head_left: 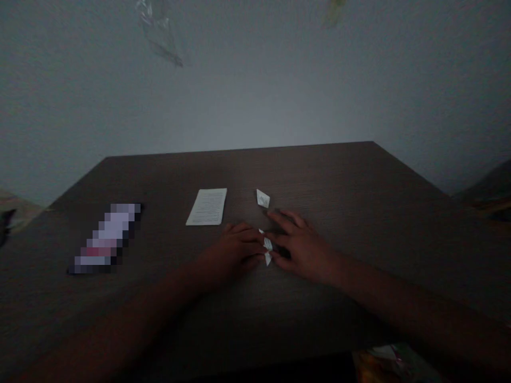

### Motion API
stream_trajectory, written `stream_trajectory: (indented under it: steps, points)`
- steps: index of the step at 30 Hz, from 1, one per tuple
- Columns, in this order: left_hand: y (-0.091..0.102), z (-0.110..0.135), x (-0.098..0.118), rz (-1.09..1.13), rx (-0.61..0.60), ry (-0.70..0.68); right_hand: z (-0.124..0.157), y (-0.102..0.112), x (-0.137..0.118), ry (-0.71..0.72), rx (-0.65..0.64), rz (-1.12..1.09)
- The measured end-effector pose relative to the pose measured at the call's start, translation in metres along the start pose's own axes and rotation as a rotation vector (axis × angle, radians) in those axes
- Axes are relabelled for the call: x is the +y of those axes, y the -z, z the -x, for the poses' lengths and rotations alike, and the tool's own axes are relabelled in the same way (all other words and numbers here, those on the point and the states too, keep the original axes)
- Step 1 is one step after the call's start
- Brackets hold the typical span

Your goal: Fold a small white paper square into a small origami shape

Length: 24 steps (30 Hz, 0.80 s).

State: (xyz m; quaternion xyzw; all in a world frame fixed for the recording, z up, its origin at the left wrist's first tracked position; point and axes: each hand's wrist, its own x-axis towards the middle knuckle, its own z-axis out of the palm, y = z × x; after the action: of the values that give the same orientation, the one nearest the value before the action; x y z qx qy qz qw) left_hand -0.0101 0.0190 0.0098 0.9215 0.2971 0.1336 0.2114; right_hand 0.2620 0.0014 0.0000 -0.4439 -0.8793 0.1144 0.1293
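Observation:
Both my hands rest on a dark wooden table (359, 181) in dim light. Between them lies a small folded piece of white paper (267, 250). My left hand (237, 249) has its fingers curled, with the tips pinching the paper's left side. My right hand (297, 243) lies flatter, fingers stretched out, and its thumb and forefinger press on the paper's right side. A second small folded white paper (263, 198) sits just beyond my right fingertips, untouched.
A printed white sheet (207, 206) lies flat left of centre. Further left lies a long flat object (107, 238), blurred out. A pale wall rises behind the table's far edge. Something colourful (383, 361) shows below the near edge.

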Motion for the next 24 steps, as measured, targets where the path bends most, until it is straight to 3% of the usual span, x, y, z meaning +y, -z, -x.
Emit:
stream_trajectory:
  steps: [5,14,19,24]
  points:
    - [0.001,0.0,0.001,-0.03,-0.019,0.026,0.001,0.005,-0.01,-0.049,-0.053,0.062]
    - [0.002,-0.001,0.001,-0.034,-0.022,0.032,0.004,-0.003,-0.022,-0.069,-0.001,0.106]
    - [-0.002,-0.001,-0.002,-0.065,0.0,0.023,0.008,-0.011,-0.027,-0.024,-0.023,0.098]
    - [-0.006,-0.001,0.004,-0.159,0.05,0.081,0.008,-0.013,-0.015,0.042,0.039,0.006]
